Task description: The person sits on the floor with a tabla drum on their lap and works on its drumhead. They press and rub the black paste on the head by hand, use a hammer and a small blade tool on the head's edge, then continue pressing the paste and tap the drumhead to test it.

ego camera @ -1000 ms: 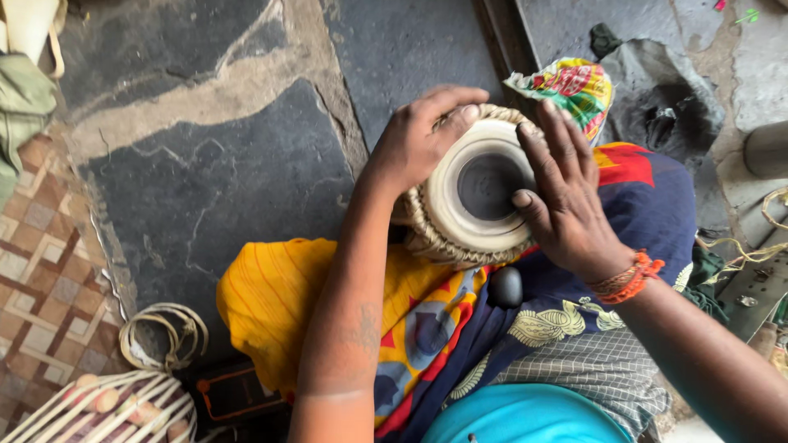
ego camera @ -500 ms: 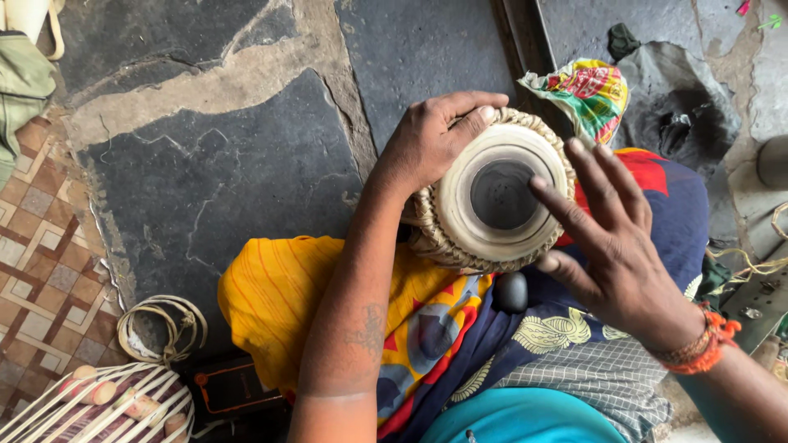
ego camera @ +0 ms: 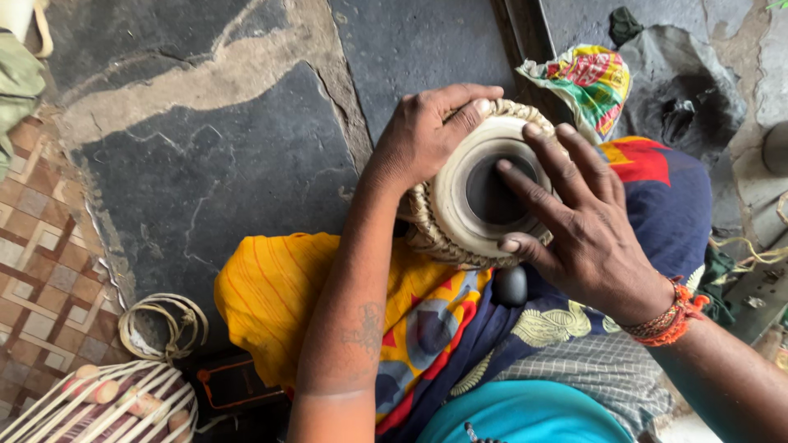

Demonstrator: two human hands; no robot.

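Cream drumhead, black centre: the small drum [ego camera: 480, 193] sits on the lap, left hand [ego camera: 427, 131] gripping its braided rim, right hand [ego camera: 579, 226] spread, fingertips pressing the skin.

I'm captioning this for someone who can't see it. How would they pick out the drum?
Start at the person's lap, draped in yellow and blue cloth. The drum rests there, with the left hand on its far rim and the right hand across its top. Only it has a pale round skin with a black centre and a braided rim.
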